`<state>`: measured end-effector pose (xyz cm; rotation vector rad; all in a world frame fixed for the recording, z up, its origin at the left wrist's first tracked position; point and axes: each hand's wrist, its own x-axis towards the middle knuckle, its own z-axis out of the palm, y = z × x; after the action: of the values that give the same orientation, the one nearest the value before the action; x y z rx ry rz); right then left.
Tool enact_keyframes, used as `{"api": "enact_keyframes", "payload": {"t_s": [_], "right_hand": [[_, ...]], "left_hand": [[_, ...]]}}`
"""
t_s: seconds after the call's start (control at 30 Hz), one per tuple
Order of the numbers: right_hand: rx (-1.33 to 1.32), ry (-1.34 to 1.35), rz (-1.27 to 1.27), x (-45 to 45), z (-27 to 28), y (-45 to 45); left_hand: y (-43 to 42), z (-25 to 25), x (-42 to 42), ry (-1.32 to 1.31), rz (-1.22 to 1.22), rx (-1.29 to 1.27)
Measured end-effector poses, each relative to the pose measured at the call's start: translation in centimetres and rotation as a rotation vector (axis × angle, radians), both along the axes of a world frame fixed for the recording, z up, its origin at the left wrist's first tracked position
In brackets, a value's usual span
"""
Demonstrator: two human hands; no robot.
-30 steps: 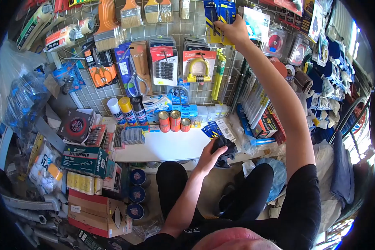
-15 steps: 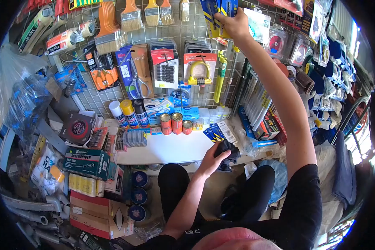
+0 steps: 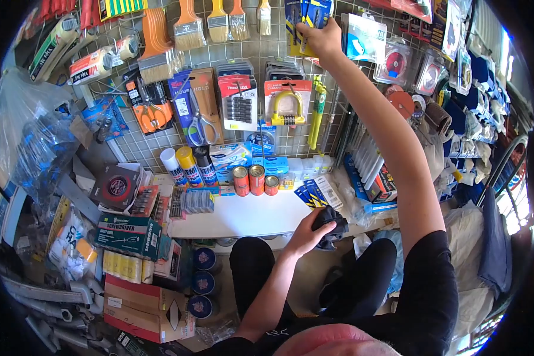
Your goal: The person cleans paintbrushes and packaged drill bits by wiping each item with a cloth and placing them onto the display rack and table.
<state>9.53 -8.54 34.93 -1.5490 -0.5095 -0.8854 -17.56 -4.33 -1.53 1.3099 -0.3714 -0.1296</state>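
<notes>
My left hand (image 3: 304,235) is closed around a bunched black cloth (image 3: 332,228), just in front of the white shelf's edge. What kind of cloth it is, I cannot make out. Raised to the wire rack, my right hand (image 3: 324,39) grips a blue-and-yellow blister pack (image 3: 319,10) in a hanging bunch of similar packs. Its fingers curl over the lower part of the pack. More blue-and-yellow packs (image 3: 314,192) lie fanned on the white shelf (image 3: 249,216), behind my left hand.
Brushes (image 3: 188,29), scissors (image 3: 199,118) and a yellow shackle lock (image 3: 288,107) hang on the rack. Spray cans (image 3: 187,163) and small orange-red tins (image 3: 256,180) line the shelf's back. Boxes (image 3: 127,236) are stacked at left; gloves (image 3: 469,130) hang at right.
The whole view has shifted slightly rightward. My right hand has moved a little left with the packs. My left hand still holds the black cloth, which has turned somewhat.
</notes>
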Motion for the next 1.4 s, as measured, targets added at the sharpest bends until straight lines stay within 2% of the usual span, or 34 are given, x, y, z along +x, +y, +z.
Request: {"api": "enact_keyframes", "payload": {"t_s": [0.13, 0.23, 0.5, 0.6, 0.7, 0.73, 0.77, 0.8, 0.87, 0.93, 1.0, 1.07, 1.1, 1.13, 1.2, 1.23, 1.33, 1.4], "right_hand": [[0.162, 0.081, 0.080, 0.0, 0.4, 0.9], [0.245, 0.029, 0.157, 1.9, 0.1, 1.1], [0.221, -0.022, 0.354, -0.6, 0.3, -0.2], [0.199, -0.058, 0.310, -0.2, 1.0, -0.7], [0.179, -0.010, 0.305, -0.2, 1.0, -1.6], [0.165, 0.009, 0.296, -0.1, 0.8, -1.9], [0.140, -0.022, 0.348, -0.2, 0.4, -2.2], [0.104, -0.007, 0.293, -0.1, 0.1, -2.5], [0.079, -0.003, 0.246, -1.6, -0.1, -3.2], [0.130, 0.006, 0.263, -3.6, -0.1, -4.8], [0.183, 0.002, 0.275, -5.6, -0.9, -6.8], [0.281, -0.112, 0.328, -8.4, -2.7, -9.6], [0.312, -0.099, 0.334, -10.3, -4.1, -11.0], [0.343, -0.086, 0.340, -12.4, -5.8, -12.3], [0.428, -0.053, 0.306, -15.3, -9.9, -14.5], [0.462, -0.022, 0.317, -16.9, -11.5, -15.2], [0.511, 0.121, 0.274, -20.5, -15.5, -17.3], [0.534, 0.132, 0.223, -21.4, -17.7, -18.3]], "left_hand": [[0.0, 0.6, -0.4, -0.003, -0.026, 0.015], [0.4, 1.1, -0.5, -0.017, -0.057, 0.048], [0.4, 0.3, -0.3, -0.104, -0.065, 0.125], [0.5, 1.0, -0.8, -0.121, -0.043, 0.139], [1.5, 3.2, -1.6, 0.177, 0.076, -0.330], [2.4, 2.4, -0.3, -0.154, 0.251, -0.268], [3.6, 4.7, -0.3, -0.166, 0.366, -0.271], [5.3, 6.2, 1.2, -0.408, 0.545, -0.133], [8.6, 13.2, 2.5, -0.709, 0.724, 0.103], [10.4, 20.7, 3.9, -0.792, 0.948, 0.231], [11.5, 27.3, 6.0, -0.897, 1.025, 0.406], [11.4, 32.0, 8.3, -0.874, 1.003, 0.482], [11.6, 33.9, 10.4, -1.034, 1.048, 0.590], [11.7, 35.5, 12.6, -1.194, 1.088, 0.699], [11.1, 37.5, 16.0, -1.249, 1.060, 0.852], [10.0, 38.3, 16.8, -1.118, 0.996, 0.876], [8.2, 39.0, 20.2, -1.066, 1.096, 1.158], [7.9, 39.3, 22.5, -1.078, 1.094, 1.253]]}}
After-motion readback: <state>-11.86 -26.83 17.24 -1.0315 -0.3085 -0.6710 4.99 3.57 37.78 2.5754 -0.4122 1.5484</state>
